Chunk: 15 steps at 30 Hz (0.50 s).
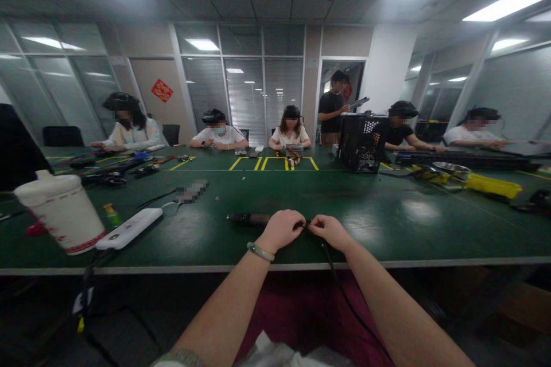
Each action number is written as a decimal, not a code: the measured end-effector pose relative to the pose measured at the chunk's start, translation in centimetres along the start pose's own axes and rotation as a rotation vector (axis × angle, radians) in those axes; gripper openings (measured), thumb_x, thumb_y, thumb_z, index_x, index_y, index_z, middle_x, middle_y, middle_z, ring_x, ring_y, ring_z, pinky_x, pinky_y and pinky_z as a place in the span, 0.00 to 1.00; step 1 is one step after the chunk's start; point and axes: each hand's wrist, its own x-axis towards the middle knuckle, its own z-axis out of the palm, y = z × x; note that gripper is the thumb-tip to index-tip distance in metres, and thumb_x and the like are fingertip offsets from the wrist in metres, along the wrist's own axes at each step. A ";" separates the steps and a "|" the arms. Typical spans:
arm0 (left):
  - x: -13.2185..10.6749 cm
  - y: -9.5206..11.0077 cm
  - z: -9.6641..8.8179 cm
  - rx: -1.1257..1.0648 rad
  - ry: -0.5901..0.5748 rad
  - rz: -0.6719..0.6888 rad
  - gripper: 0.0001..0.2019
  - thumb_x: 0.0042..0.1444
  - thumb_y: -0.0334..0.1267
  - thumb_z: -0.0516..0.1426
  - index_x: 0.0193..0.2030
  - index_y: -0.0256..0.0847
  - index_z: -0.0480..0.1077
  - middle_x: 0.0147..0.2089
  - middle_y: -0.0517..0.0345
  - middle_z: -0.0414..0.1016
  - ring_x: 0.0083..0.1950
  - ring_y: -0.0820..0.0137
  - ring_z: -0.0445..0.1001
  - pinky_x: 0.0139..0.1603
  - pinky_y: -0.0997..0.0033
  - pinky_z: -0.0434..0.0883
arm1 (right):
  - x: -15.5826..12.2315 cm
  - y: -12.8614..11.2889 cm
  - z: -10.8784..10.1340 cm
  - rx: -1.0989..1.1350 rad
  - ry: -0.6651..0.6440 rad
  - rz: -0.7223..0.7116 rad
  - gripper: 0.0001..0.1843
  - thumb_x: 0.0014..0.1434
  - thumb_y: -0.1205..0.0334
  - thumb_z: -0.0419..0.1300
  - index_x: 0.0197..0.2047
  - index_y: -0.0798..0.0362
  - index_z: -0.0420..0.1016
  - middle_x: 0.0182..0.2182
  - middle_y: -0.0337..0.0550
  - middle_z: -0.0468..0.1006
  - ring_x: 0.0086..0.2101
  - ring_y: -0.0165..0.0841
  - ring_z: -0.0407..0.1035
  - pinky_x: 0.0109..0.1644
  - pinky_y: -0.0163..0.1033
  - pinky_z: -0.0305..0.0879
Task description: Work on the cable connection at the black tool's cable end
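Observation:
A dark cylindrical tool, by its shape an electric screwdriver [248, 218], lies level over the green table with its narrow nose pointing left. My left hand [282, 230] wraps round its right-hand end from above, hiding that part. Close beside it, my right hand [330, 231] has its fingertips pinched on the black cable [333, 269] where it meets the tool's rear. Whether the plug is fully seated is hidden by the fingers. From there the cable hangs over the table's front edge, past my lap.
A white lidded cup [60, 212], a white power strip [131, 228] and a small green bottle [112, 215] stand left. A black computer case [361, 143] and a yellow tool [493, 185] are right. Several people sit across the green table [387, 229]; one stands.

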 end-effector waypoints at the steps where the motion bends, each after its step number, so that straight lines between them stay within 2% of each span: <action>1: 0.0 0.0 0.0 0.001 -0.002 -0.003 0.07 0.57 0.36 0.58 0.43 0.45 0.71 0.43 0.59 0.75 0.46 0.66 0.71 0.48 0.67 0.66 | 0.0 0.0 0.0 0.003 -0.002 0.000 0.10 0.54 0.56 0.60 0.30 0.54 0.75 0.26 0.38 0.76 0.28 0.30 0.68 0.31 0.32 0.59; 7: 0.0 0.2 0.0 0.016 0.016 -0.029 0.07 0.60 0.40 0.56 0.43 0.43 0.71 0.42 0.57 0.75 0.45 0.65 0.71 0.48 0.65 0.66 | 0.0 0.1 0.0 0.009 0.001 -0.004 0.10 0.54 0.55 0.60 0.30 0.54 0.75 0.26 0.38 0.76 0.28 0.31 0.67 0.31 0.33 0.59; 15: 0.0 0.0 0.0 -0.019 0.005 0.009 0.05 0.59 0.37 0.56 0.41 0.43 0.72 0.43 0.58 0.75 0.45 0.66 0.71 0.48 0.66 0.65 | 0.1 0.2 0.1 0.015 -0.001 -0.006 0.10 0.54 0.55 0.60 0.30 0.54 0.75 0.26 0.37 0.76 0.28 0.30 0.67 0.31 0.32 0.59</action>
